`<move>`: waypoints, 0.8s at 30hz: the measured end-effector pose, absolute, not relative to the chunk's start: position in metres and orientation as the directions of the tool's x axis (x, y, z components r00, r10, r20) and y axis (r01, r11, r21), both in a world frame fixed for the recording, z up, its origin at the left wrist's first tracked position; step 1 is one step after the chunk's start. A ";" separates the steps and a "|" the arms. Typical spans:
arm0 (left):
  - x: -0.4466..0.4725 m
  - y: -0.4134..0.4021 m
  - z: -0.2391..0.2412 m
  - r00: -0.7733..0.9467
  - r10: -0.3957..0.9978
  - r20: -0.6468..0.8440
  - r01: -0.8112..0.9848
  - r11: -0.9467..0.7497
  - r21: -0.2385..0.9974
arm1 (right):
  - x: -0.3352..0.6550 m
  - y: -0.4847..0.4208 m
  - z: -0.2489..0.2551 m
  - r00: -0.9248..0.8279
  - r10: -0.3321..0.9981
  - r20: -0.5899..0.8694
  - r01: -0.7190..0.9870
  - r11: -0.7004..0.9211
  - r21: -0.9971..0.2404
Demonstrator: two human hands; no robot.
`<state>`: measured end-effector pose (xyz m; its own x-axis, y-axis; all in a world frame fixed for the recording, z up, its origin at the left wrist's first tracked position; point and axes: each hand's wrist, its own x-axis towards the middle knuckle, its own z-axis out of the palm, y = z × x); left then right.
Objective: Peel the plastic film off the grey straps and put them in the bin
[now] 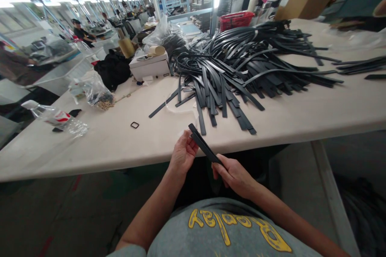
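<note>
Two black flat straps (205, 147), or one folded strap, slant between my hands just off the table's front edge. My right hand (233, 171) is closed round their lower end, thumb on top. At their upper end, my left hand (184, 151) has its fingers curled against the strap ends. Just beyond my hands, a big loose heap of black straps (223, 76) spreads over the pale table (150, 140), several ends pointing towards me. A small black rectangular ring (134, 125) lies flat on the table left of my left hand.
On the left are a plastic bottle (57, 117) lying down, a clear bag (101, 90) with small brass-coloured pieces, a black cloth bundle (112, 69) and a white box (150, 66). Behind the heap stand a red basket (237, 21) and a cardboard box (304, 4). People work in the background.
</note>
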<state>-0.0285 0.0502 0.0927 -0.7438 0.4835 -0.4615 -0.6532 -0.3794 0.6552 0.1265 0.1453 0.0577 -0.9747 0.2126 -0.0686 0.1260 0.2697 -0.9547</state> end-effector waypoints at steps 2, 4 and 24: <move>-0.027 0.050 0.092 -0.743 0.484 -0.463 -0.652 -0.366 0.663 | 0.126 0.145 0.057 -0.972 0.224 -0.073 0.138 0.293 -0.946; -0.027 0.048 0.091 -0.739 0.490 -0.463 -0.656 -0.365 0.661 | 0.126 0.145 0.056 -0.968 0.239 -0.075 0.149 0.310 -0.939; -0.024 0.042 0.075 -0.729 0.533 -0.429 -0.605 -0.209 0.768 | 0.125 0.152 0.047 -0.964 0.180 -0.194 0.234 0.235 -0.943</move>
